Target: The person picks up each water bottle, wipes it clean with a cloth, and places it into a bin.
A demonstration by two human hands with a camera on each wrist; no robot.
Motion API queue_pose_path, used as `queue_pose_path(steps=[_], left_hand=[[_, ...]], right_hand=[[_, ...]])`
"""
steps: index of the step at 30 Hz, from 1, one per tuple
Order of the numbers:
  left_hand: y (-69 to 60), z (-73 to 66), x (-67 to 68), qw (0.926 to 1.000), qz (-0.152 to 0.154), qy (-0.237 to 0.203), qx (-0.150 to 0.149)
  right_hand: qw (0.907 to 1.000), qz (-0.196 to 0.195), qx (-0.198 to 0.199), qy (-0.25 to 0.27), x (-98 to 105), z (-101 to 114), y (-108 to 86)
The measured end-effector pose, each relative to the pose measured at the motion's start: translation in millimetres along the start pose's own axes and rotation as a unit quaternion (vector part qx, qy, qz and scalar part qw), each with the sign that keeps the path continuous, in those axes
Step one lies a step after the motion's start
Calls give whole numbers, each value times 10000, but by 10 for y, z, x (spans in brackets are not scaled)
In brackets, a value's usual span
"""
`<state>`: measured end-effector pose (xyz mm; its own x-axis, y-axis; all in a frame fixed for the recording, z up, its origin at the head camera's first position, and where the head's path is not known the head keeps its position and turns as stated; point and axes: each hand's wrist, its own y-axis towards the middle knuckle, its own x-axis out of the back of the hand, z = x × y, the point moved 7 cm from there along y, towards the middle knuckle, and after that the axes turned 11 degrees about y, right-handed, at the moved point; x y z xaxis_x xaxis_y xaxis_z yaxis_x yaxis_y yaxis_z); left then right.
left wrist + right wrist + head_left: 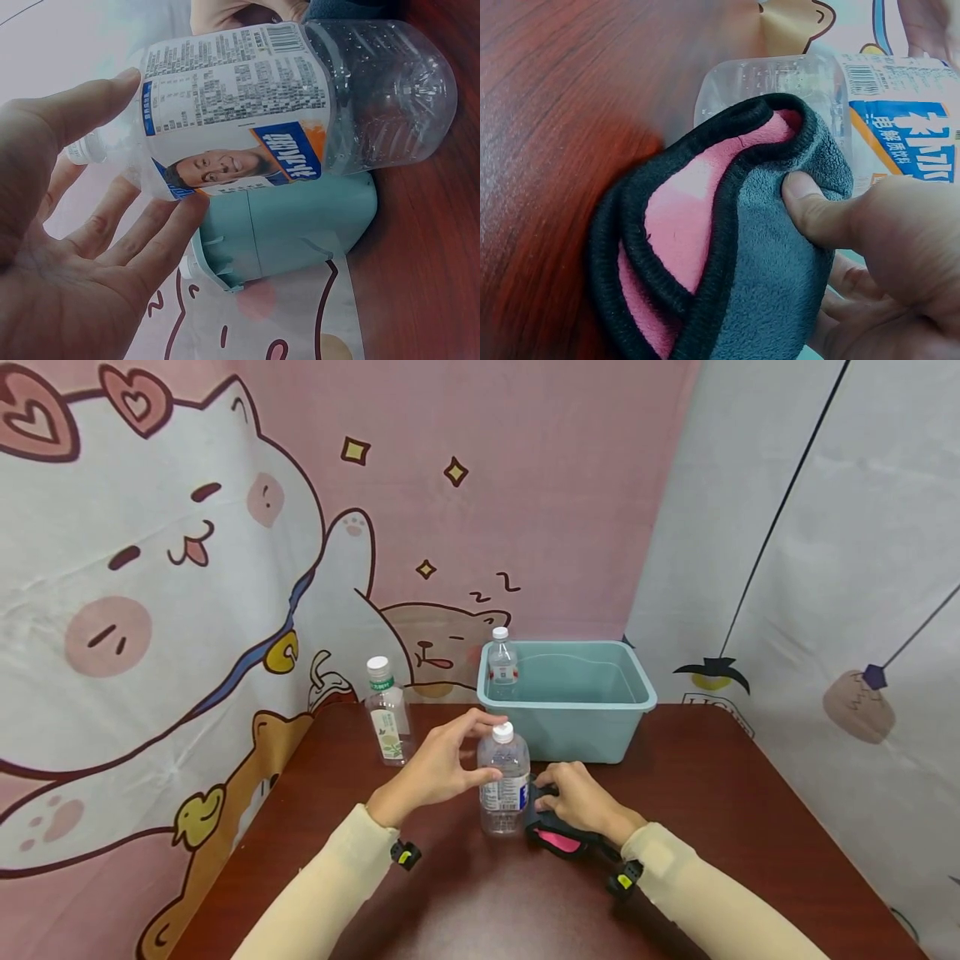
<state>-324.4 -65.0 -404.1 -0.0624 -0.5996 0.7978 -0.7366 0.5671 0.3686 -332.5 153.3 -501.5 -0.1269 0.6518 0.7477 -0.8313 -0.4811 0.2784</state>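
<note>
A clear plastic bottle (504, 814) with a white cap and a printed label stands upright on the table. My left hand (446, 760) holds it loosely near the shoulder, thumb on one side and fingers on the other. In the left wrist view the palm (71, 247) is apart from the bottle (375, 97). My right hand (581, 797) grips a folded dark grey cloth (772, 277) with black edging and a pink inner side. The cloth lies right beside the bottle's lower part; whether they touch, I cannot tell. Some right fingers are hidden behind the cloth.
A light blue plastic bin (570, 727) stands behind the bottle, with another clear bottle (502, 664) upright in its left end. At the table's back left stands a clear bottle (388, 722) with a green-white label. A cartoon-printed curtain (570, 485) hangs behind the dark red table (697, 827).
</note>
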Motion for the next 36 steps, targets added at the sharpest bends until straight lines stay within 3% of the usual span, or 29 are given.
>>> queue_pose_path(steps=[18, 26, 36], left_hand=[[-8, -25, 5, 10000, 51, -8, -7], [-11, -35, 26, 9999, 2, 96, -104], [-6, -20, 16, 10000, 68, 28, -44]], right_hand=[[9988, -198, -148, 413, 184, 55, -68], [9957, -567, -105, 731, 431, 227, -27], [9889, -1183, 341, 833, 757, 531, 73]])
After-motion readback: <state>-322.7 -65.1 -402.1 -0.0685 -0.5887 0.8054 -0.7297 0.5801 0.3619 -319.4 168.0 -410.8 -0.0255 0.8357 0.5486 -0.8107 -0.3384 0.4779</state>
